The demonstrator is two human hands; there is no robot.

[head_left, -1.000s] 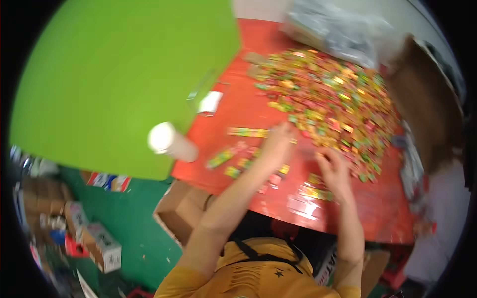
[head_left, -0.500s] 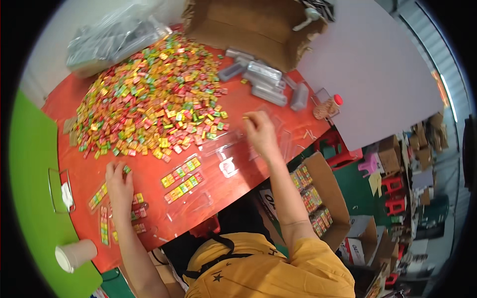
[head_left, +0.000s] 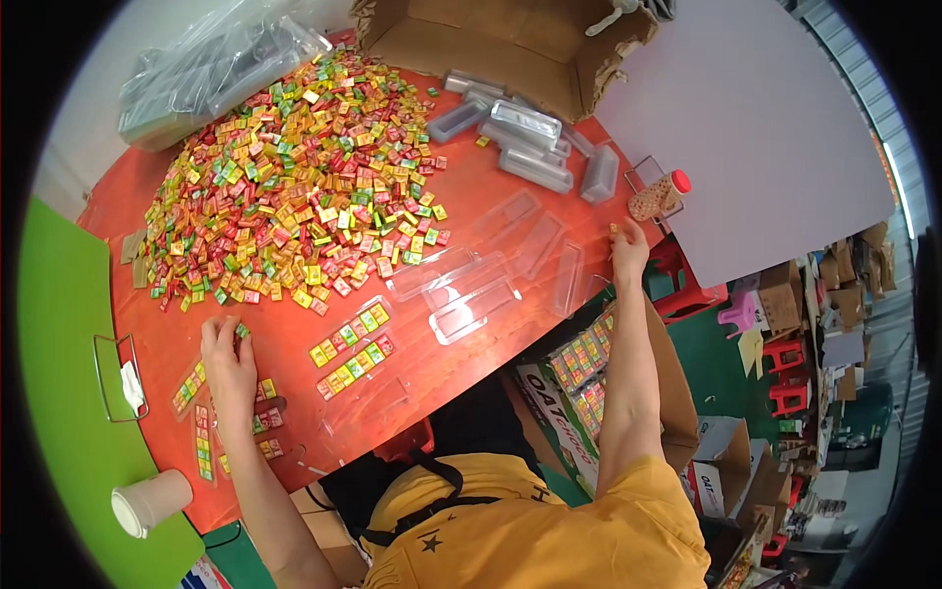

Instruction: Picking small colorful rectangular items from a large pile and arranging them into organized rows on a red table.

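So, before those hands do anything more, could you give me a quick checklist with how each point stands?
1. Left hand has a grip: ok, a small green packet sits at its fingertips.
2. Right hand holds a packet: cannot tell; a small yellow thing shows at its fingertips, too small to identify.
3. Right hand is clear of the red-lidded jar: ok, close by, but a gap shows.
4. Two middle rows of packets lie side by side: ok.
5. All loose packets are in the big pile: not ok, a yellow packet lies apart, near the clear plastic boxes.
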